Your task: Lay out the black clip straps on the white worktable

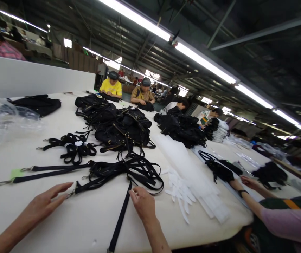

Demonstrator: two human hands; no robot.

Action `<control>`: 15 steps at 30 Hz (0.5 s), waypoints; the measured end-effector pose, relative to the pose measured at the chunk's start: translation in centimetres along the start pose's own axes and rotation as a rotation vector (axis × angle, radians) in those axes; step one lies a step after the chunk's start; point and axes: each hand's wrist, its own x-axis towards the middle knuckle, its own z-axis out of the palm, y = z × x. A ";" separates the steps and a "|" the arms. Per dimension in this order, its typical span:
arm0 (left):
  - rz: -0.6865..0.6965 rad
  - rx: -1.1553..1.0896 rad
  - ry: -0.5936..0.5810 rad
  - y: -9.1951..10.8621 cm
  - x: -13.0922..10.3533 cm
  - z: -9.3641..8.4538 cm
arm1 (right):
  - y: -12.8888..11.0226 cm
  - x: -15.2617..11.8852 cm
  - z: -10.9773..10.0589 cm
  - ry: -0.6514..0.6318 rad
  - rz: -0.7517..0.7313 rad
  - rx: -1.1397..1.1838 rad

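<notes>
Sorting black straps [129, 172] on the white surface [87, 218]: right hand [143, 203] pinching one strap [120, 218], left hand [45, 202] flat, grip wide, near a clasp [70, 194]. Next, probably: drawing that strap free of the tangle.

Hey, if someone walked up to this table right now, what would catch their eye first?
Probably the tangle of black straps in the middle of the white table, with the left hand lying flat near a strap's metal clip and the right hand touching one strap that runs toward the near edge. Behind them sits a pile of black bags, and to the right lies a heap of white strips.
</notes>
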 end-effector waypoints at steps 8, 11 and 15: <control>-0.007 -0.071 -0.052 -0.3 -0.4 1.5 | -2.1 1.5 2.5 0.000 0.091 -0.050; 0.015 -0.098 -0.028 0.3 -0.4 0.9 | -2.5 2.4 0.9 -0.018 0.165 0.232; 0.017 -0.168 -0.048 4.1 1.1 -0.6 | -4.3 4.4 -5.1 -0.018 0.039 0.576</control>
